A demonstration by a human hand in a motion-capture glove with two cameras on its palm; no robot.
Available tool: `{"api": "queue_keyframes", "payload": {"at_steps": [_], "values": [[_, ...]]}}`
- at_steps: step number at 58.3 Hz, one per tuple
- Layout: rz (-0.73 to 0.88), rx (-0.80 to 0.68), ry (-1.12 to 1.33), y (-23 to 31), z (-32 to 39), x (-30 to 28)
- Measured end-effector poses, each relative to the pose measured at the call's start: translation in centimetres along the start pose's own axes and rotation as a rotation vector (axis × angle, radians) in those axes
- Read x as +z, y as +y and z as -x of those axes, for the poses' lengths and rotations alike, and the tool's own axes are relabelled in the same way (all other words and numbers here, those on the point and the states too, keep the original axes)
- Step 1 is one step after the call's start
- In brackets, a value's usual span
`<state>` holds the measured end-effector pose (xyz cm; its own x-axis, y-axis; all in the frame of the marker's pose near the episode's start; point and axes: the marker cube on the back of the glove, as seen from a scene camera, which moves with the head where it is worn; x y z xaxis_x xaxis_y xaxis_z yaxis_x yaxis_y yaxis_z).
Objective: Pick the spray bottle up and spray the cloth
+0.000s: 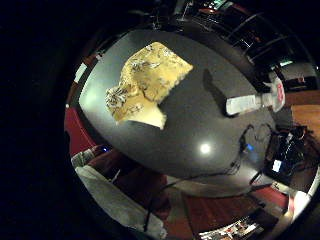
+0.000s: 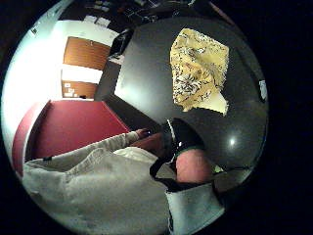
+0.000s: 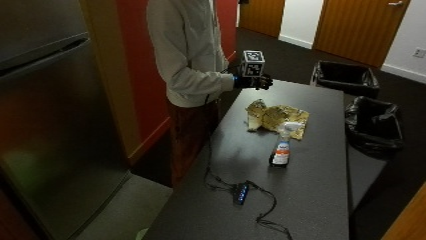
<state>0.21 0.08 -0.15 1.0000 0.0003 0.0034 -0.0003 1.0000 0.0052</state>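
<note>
Hand (image 3: 254, 81) raised above table (image 3: 319, 190) near its far end, gloved, holding nothing; fingers look loosely curled. Cloth (image 3: 278, 119) crumpled, yellow, patterned, flat on table below and beside hand. Bottle (image 3: 282, 148) upright on table, just beside cloth's near edge, well apart from hand. Cable and small device (image 3: 241, 193) lying on table nearer camera.
</note>
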Motion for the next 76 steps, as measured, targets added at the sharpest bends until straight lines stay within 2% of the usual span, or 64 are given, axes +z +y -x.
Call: {"api": "queue_keyframes", "payload": {"at_steps": [20, 43, 76], "values": [[-0.012, 0.008, -0.005, -0.1, 1.6, 0.8], [-0.058, 0.039, 0.001, 1.2, -0.1, -0.2], [-0.227, 0.145, -0.031, 6.7, -5.2, -2.4]]}}
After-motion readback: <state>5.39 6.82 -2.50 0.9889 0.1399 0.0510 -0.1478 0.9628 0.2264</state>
